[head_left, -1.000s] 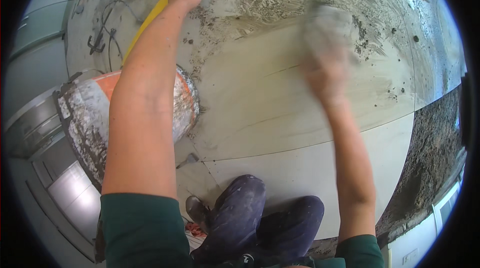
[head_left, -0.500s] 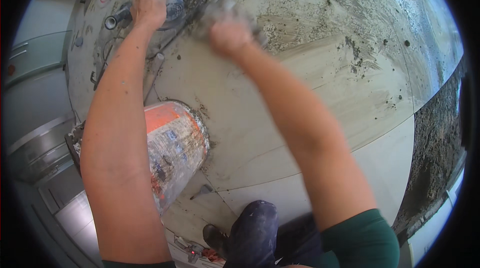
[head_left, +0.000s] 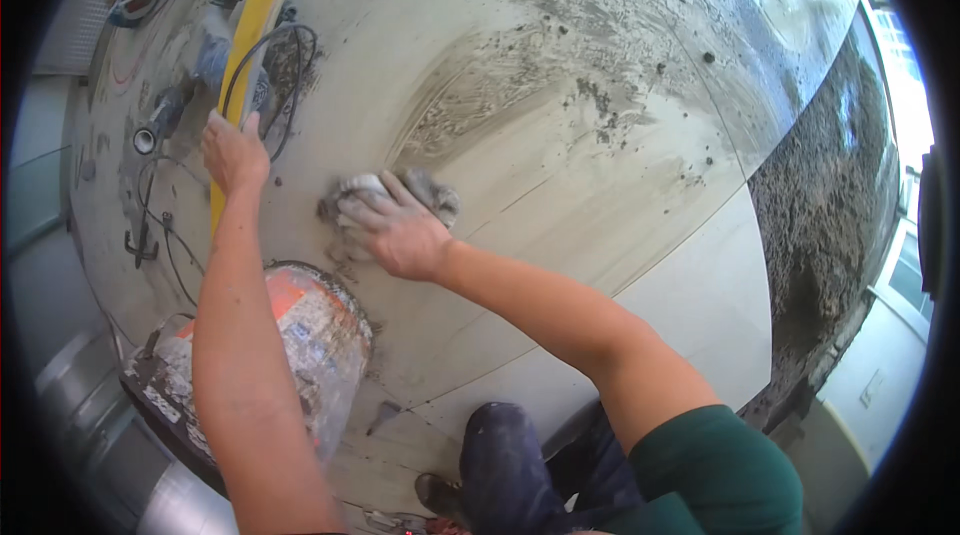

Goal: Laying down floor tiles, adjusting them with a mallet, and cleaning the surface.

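My left hand (head_left: 237, 155) is closed round a long yellow bar (head_left: 262, 10), which looks like a straightedge or spirit level and stands slantwise off the floor at the left. Under my right hand (head_left: 405, 235) is a grey, dirt-soaked rag (head_left: 432, 197), its fingers spread over the cloth and pressing it to the tiled floor (head_left: 560, 235). Wet grey smears and mortar crumbs cover the tiles beyond the rag. The lower end of the bar is partly hidden behind my left arm.
Beside my left forearm lies a mortar-caked bucket (head_left: 325, 345) with an orange patch. Further left are a dusty power tool (head_left: 165, 117) and a black cable (head_left: 302, 45). A small scraper (head_left: 382, 416) lies near my knee. Rough mortar bed (head_left: 815, 265) borders the tiles at right.
My right hand has swept the rag nearer to me and to the left. The left hand has come nearer too, and the yellow bar now shows in its grip. The view has shifted.
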`<control>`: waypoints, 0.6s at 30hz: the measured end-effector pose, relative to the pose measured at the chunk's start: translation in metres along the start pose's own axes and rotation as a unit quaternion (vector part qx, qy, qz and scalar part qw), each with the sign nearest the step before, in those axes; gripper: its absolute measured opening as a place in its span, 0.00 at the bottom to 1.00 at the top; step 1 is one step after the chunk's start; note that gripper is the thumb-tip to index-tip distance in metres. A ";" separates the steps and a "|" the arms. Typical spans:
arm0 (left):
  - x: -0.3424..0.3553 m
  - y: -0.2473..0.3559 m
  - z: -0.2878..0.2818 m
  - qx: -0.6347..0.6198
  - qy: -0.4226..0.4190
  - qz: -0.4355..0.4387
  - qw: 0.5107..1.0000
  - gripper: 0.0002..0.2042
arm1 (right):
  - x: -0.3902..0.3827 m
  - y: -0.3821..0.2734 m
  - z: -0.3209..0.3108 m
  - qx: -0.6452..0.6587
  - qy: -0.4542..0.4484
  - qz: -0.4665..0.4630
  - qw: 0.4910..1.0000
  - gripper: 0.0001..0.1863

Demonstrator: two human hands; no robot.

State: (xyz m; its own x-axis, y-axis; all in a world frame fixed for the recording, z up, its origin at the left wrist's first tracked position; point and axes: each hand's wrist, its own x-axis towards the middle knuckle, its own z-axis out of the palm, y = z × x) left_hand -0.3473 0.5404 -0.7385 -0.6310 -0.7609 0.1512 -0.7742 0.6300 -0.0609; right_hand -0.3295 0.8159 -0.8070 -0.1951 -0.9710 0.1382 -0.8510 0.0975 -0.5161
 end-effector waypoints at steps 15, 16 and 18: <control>-0.170 0.190 0.048 -0.261 0.035 -0.077 0.962 0.23 | 0.023 0.160 -0.097 -0.135 0.062 0.078 0.986 0.21; -0.170 0.205 0.047 -0.281 0.008 -0.117 0.953 0.24 | 0.056 0.172 -0.116 -0.127 0.067 0.074 0.987 0.21; -0.177 0.209 0.053 -0.217 0.008 -0.105 0.971 0.24 | 0.100 0.202 -0.162 -0.075 -0.202 0.296 0.931 0.22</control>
State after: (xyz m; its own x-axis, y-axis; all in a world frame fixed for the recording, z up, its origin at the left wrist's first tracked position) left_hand -0.4001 0.7992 -0.8298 -0.4574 -0.8795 0.1316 -0.7904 0.4699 0.3930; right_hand -0.5996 0.7742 -0.7607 -0.4775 -0.7372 -0.4780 -0.7168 0.6415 -0.2732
